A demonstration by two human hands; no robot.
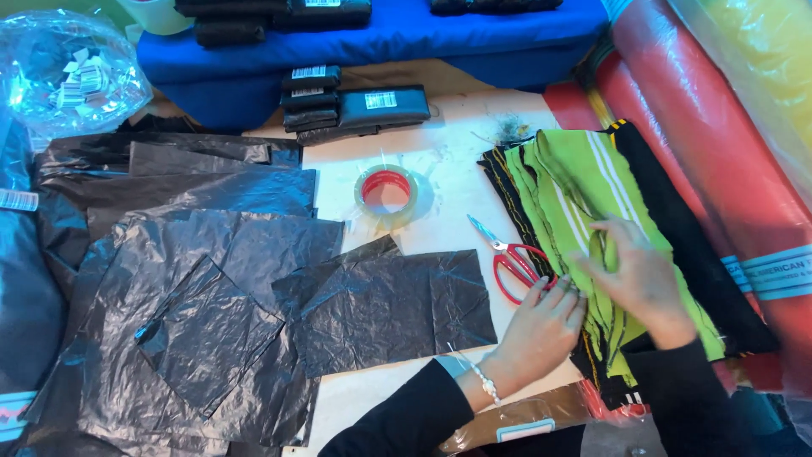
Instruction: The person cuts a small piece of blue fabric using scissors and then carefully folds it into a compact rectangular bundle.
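Two hands on a stack of soft green striped cloth.

I see my left hand (pixel 541 326) and right hand (pixel 639 275), fingers spread, flat on the fabric pieces (pixel 584 203); light, limp, best pinched at an edge. Red scissors (pixel 512 258) touch my left fingers, perhaps; tape roll (pixel 386 193) and black plastic sheets (pixel 381 309) lie further left.

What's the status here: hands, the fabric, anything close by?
Left hand and right hand flat on stack of green striped fabric pieces. Nothing gripped. Red-handled scissors beside left fingers.

A packing workshop: fabric rolls (pixel 727 127), plastic sheets (pixel 211 279), tape (pixel 386 195).
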